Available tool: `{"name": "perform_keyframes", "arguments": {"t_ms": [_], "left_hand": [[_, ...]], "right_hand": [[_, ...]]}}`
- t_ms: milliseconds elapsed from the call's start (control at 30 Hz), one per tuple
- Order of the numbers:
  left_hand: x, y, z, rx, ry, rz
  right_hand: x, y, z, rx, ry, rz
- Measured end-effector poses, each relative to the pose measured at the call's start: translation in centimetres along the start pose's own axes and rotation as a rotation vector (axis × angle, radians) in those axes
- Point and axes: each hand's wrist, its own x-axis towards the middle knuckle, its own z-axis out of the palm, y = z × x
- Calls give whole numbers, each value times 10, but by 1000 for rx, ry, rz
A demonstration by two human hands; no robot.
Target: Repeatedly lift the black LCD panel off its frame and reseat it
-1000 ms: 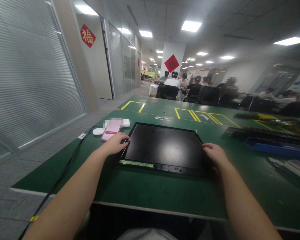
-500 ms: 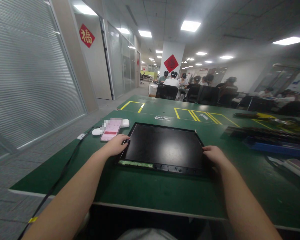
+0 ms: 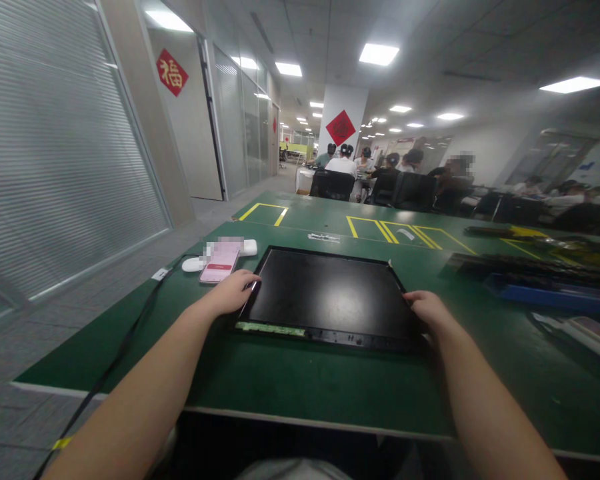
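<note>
A black flat display panel point(image 3: 325, 293) lies face up over the green table point(image 3: 300, 383), with a green strip point(image 3: 270, 329) along the left part of its near edge. My left hand point(image 3: 237, 291) grips the panel's left edge, thumb on top of the frame. At the right edge my right hand point(image 3: 427, 308) holds the frame, its thumb on top and the other fingers partly hidden. Whether the panel rests fully on the table or is slightly raised, I cannot tell.
Left of the panel lie a phone point(image 3: 221, 262), a white mouse-like object point(image 3: 193, 265) and a black strap point(image 3: 125, 347). Yellow tape outlines point(image 3: 365, 230) mark the far table. A blue tray point(image 3: 555, 293) and dark parts sit at right. Several people sit beyond.
Almost nothing differs. The whole view has shifted very slightly, and both hands stay on the panel's edges.
</note>
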Motion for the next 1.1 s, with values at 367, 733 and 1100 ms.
{"name": "perform_keyframes", "arguments": {"t_ms": [367, 733, 1100], "left_hand": [[0, 1, 2, 21, -18, -15], [2, 3, 6, -40, -2, -105], [-2, 13, 3, -350, 75, -310]], "right_hand": [[-5, -6, 0, -11, -7, 40], [-5, -9, 0, -206, 45, -74], [-7, -11, -1, -203, 12, -62]]}}
